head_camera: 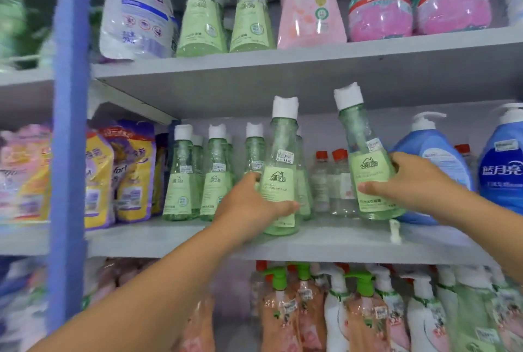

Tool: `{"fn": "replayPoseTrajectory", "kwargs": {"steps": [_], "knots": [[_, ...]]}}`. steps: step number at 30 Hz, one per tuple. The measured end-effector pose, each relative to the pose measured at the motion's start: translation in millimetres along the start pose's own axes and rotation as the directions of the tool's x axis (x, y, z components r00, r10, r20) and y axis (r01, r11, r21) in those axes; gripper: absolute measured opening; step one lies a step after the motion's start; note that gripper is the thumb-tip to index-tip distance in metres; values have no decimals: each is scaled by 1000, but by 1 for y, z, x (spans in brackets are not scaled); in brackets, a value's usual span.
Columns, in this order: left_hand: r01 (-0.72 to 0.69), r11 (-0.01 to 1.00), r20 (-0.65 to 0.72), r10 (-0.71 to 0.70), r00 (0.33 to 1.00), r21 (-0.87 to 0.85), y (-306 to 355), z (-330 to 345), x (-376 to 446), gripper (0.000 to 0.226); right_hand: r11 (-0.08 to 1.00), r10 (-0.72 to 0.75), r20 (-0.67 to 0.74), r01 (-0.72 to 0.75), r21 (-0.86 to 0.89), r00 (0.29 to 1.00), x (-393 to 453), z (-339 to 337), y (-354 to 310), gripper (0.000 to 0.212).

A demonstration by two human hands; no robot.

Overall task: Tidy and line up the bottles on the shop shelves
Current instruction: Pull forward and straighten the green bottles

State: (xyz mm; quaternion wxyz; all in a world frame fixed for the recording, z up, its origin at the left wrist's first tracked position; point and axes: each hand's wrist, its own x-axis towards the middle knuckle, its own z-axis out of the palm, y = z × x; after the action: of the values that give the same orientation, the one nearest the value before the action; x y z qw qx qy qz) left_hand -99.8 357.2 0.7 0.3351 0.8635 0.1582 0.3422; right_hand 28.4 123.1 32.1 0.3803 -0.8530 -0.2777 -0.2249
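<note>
Green bottles fill both your hands: your left hand [249, 204] grips one [280, 181] standing at the middle shelf [339, 241] edge, your right hand [410, 179] grips another [368, 164] tilted toward 11 o'clock. Swing it carelessly and it may topple the red-capped bottles [331, 181] behind.

Bright, even, cool light fills the view with no hard shadows; only soft shade lies under the grey shelf board [311, 74]. Faint glare streaks the glossy white plastic refill pouch [135, 12] and the translucent pink bottles [379, 17] on the top shelf. The blue upright post [69, 139] and the pouches at the far left are smeared by blur. Wide-angle distortion bends the shelf edges, which slant toward the corners. The bottom row looks soft, and small label print is unreadable.
</note>
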Motion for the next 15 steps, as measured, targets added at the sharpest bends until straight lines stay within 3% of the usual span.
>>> {"fn": "replayPoseTrajectory", "kwargs": {"steps": [3, 7, 9, 12, 15], "knots": [[41, 999, -48, -40, 998, 22, -26, -43, -2, 93, 999, -27, 18, 26, 42, 999, 2, 20, -41, 30], [82, 997, -107, -80, 991, 15, -62, -95, 3, 69, 979, -50, 105, 28, 200, 993, -3, 61, -90, 27], [93, 996, -136, -91, 987, 13, -81, -116, 7, 66, 959, -46, 157, -1, 285, 986, -6, 87, -114, 35], [106, 994, -118, -107, 987, -12, -102, -137, 11, 64, 932, -50, 214, -32, 362, 976, -9, 128, -148, 47], [112, 992, -87, -118, 989, -62, -121, -145, 17, 45, 918, -50, 224, -44, 394, 973, -13, 163, -178, 46]]}}
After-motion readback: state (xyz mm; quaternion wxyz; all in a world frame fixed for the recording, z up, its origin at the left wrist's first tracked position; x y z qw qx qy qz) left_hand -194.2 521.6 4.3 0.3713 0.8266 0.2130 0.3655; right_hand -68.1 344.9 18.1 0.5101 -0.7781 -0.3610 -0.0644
